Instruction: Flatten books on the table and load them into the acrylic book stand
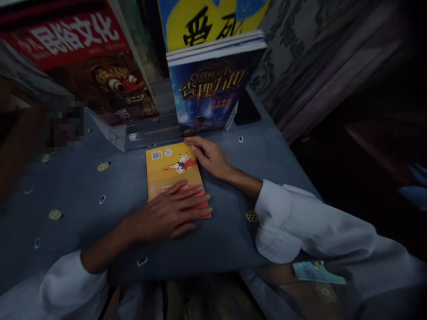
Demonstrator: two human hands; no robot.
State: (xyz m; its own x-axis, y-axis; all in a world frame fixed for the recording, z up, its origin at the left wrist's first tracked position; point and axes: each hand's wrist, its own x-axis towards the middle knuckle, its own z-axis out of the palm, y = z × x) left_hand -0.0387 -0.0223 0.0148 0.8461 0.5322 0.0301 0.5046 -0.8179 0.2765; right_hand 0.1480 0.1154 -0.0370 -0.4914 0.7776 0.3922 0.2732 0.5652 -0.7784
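A yellow and red booklet point(167, 173) lies flat on the dark blue table cover, with a barcode near its top left corner. My left hand point(171, 211) rests flat over the booklet's lower part, palm down, its fingers spread and pointing right. At the upper right edge of the booklet is my right hand point(211, 158), its fingertips touching the corner and its fingers extended. Just behind stands a blue book point(213, 95) in a clear stand, with a yellow and blue book point(213, 22) behind it.
A red magazine point(100, 75) with a mask picture stands in a clear holder point(116, 135) at the back left. A black phone-like object point(247, 109) lies at the table's right edge. A person's blurred arm point(20, 146) shows at far left. A teal packet point(318, 272) lies below the table edge.
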